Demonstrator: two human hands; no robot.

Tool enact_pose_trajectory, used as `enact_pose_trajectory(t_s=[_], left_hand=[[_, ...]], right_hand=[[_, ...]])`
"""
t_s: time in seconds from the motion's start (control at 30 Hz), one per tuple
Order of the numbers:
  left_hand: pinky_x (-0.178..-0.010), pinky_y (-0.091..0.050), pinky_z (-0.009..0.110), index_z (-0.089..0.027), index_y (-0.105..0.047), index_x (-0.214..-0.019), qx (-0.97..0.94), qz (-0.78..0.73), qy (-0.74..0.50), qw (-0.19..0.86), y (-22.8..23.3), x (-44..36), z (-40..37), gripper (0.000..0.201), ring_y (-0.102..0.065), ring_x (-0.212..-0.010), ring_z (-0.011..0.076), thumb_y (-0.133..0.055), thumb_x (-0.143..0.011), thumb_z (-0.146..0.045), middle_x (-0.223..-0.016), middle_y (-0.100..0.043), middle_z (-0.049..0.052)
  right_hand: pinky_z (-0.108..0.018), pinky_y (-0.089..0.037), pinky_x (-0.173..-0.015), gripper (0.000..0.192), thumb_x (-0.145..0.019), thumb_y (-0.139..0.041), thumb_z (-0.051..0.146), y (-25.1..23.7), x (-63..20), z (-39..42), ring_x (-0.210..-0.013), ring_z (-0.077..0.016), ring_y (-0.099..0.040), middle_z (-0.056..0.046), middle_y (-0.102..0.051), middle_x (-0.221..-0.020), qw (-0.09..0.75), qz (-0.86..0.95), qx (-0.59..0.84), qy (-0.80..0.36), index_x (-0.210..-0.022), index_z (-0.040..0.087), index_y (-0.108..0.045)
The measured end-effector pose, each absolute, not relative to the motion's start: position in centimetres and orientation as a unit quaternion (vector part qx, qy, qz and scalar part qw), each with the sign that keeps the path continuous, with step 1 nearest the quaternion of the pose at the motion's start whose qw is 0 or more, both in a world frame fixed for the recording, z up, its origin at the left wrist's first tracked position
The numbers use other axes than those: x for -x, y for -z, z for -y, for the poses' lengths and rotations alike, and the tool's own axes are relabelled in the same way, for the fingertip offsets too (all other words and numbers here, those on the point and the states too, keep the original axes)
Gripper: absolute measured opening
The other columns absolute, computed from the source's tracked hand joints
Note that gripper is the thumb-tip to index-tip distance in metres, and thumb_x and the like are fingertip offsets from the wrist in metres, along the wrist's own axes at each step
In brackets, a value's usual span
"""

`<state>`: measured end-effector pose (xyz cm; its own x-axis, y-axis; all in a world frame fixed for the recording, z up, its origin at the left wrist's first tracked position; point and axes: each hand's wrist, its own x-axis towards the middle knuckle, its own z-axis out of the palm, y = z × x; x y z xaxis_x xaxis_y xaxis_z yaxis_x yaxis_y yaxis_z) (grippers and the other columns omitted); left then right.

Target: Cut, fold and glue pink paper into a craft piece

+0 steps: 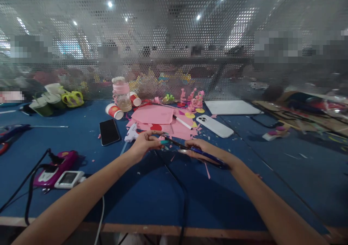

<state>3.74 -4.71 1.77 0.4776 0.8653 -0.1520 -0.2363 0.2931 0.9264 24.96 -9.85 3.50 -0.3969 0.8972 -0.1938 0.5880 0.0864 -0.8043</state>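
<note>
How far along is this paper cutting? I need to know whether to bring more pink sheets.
Done: small pink paper figures stand at the back, and pink offcuts litter the blue table. In hand: the right hand works scissors on a small piece pinched by the left hand. Left: uncut pink sheets lie stacked, so paper seems plentiful.

Scissors (190,149): dark blades, blue/purple handles, lying near-horizontal just above the blue tabletop, tips pointing left, blades slightly parted. Handles sit in the right hand (202,150). Small pink paper piece (160,138) pinched in the left hand (145,141) fingertips, right at the blade tips.
</note>
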Motion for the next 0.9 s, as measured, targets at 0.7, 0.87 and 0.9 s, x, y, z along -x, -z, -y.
enact_pose_trajectory(t_s=[0.7, 0.87, 0.9], left_hand=[[-0.050, -0.046, 0.019, -0.010, -0.061, -0.086, -0.489, -0.346, -0.364, 0.713, -1.88, -3.71, 4.77, 0.044, -0.059, -0.047, 0.0109, -0.077, -0.045, -0.011, -0.047, -0.059, -0.004], [-0.050, -0.045, 0.019, -0.011, -0.061, -0.085, -0.490, -0.349, -0.363, 0.712, -1.91, -3.70, 4.75, 0.043, -0.059, -0.047, 0.0106, -0.077, -0.045, -0.011, -0.047, -0.058, -0.004], [-0.050, -0.046, 0.019, -0.011, -0.061, -0.085, -0.490, -0.350, -0.363, 0.711, -1.92, -3.69, 4.77, 0.043, -0.059, -0.047, 0.0107, -0.076, -0.044, -0.011, -0.047, -0.058, -0.004]], right_hand=[[-0.022, -0.027, -0.047, 0.043, -0.065, -0.054, 0.059, -2.91, -24.80, 9.60, -0.051, -0.0085, -0.034, 0.005, -0.035, -0.055, 0.190, 0.722, 0.512, -0.425, -0.062, 0.017, -0.046], [-0.022, -0.026, -0.047, 0.044, -0.062, -0.055, 0.060, -3.21, -24.69, 9.67, -0.051, -0.0082, -0.032, 0.005, -0.033, -0.055, 0.192, 0.726, 0.519, -0.408, -0.060, 0.017, -0.045], [-0.022, -0.026, -0.047, 0.044, -0.062, -0.055, 0.060, -3.22, -24.68, 9.67, -0.051, -0.0082, -0.032, 0.005, -0.033, -0.055, 0.192, 0.727, 0.519, -0.406, -0.060, 0.017, -0.045]])
